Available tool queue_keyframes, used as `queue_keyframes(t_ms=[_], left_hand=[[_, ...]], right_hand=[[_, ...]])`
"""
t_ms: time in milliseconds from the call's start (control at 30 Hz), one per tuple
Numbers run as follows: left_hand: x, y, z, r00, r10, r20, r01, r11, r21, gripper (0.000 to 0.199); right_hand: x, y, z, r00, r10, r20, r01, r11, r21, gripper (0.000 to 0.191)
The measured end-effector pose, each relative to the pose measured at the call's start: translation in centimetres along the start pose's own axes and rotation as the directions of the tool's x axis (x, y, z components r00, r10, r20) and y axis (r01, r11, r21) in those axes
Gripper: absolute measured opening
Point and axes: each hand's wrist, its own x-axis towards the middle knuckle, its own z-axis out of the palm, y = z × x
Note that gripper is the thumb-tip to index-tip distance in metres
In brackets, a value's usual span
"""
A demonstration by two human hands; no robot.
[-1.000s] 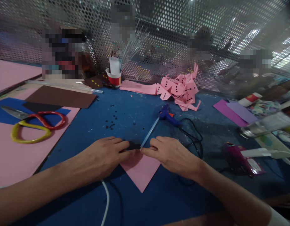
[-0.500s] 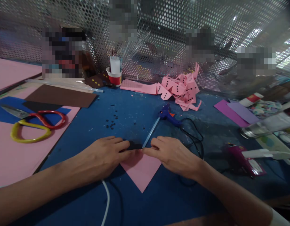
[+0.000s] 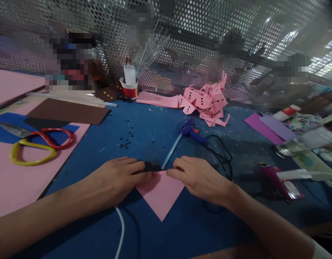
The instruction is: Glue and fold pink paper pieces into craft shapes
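Observation:
A pink sheet of paper (image 3: 162, 198) lies on the blue table with one corner pointing toward me and a narrow fold along its far edge. My left hand (image 3: 123, 178) pinches that folded edge from the left, thumb on top and fingers curled. On the other side my right hand (image 3: 194, 176) grips the same edge, its fingers bent too. A short stretch of the fold shows between the two thumbs. Just beyond the paper rests a blue glue gun (image 3: 191, 130), a clear glue stick (image 3: 171, 151) reaching from it toward my hands.
Scissors (image 3: 42, 144) with red and yellow handles lie on coloured sheets at left. Small black paper bits (image 3: 125, 142) are scattered ahead. Behind stand a paper cup (image 3: 129, 89) and folded pink paper pieces (image 3: 205, 100). A magenta device (image 3: 281, 181) and a clear tumbler (image 3: 306, 140) are at right.
My thumbs have moved slightly apart along the far edge, so more of the fold shows between them. The paper stays nearly in place.

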Motion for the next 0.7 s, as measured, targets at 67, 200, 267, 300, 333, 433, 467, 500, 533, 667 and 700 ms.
queue_keyframes(t_ms=[67,200,267,300,333,433,467,500,533,667,700], left_hand=[[-0.1,0.0,0.0,1.0,-0.004,-0.014,0.003,1.0,-0.011,0.038],[-0.3,-0.1,-0.1,1.0,-0.016,-0.022,0.016,0.999,-0.034,0.039],[-0.4,-0.1,-0.1,1.0,-0.01,-0.022,0.009,0.999,-0.035,0.041],[-0.4,-0.2,-0.2,1.0,-0.01,-0.023,0.009,0.999,-0.035,0.042],[-0.5,-0.2,-0.2,1.0,-0.008,-0.03,0.007,0.999,-0.037,0.042],[-0.9,-0.2,-0.3,0.999,-0.018,-0.043,0.016,0.999,-0.049,0.044],[-1.0,-0.3,-0.3,0.999,-0.02,-0.039,0.018,0.999,-0.049,0.044],[-1.1,-0.3,-0.4,0.999,-0.02,-0.03,0.018,0.999,-0.046,0.044],[-1.2,-0.3,-0.4,1.0,-0.02,-0.022,0.019,0.999,-0.041,0.044],[-1.4,-0.3,-0.6,0.999,-0.019,-0.039,0.017,0.999,-0.044,0.043],[-1.4,-0.3,-0.6,0.997,-0.024,-0.068,0.021,0.998,-0.053,0.042]], right_hand=[[0.0,0.0,0.0,1.0,0.004,-0.001,-0.004,1.0,0.01,0.026],[-0.1,0.0,-0.1,1.0,0.011,0.003,-0.011,0.999,0.04,0.026],[-0.2,0.0,0.0,1.0,0.016,0.01,-0.017,0.998,0.053,0.027],[-0.2,0.0,0.0,1.0,0.019,0.012,-0.02,0.998,0.058,0.027],[-0.3,0.1,0.0,1.0,0.023,0.013,-0.023,0.998,0.064,0.027],[-0.5,0.2,0.1,0.999,0.038,0.008,-0.039,0.996,0.076,0.024],[-0.5,0.2,0.1,0.999,0.042,0.004,-0.042,0.996,0.081,0.023],[-0.5,0.3,0.1,0.999,0.044,0.0,-0.044,0.995,0.087,0.021],[-0.4,0.3,0.1,0.999,0.047,-0.003,-0.046,0.995,0.094,0.02],[-0.4,0.4,0.1,0.998,0.059,-0.018,-0.057,0.992,0.112,0.019],[-0.4,0.4,0.0,0.998,0.062,-0.021,-0.059,0.992,0.113,0.02]])
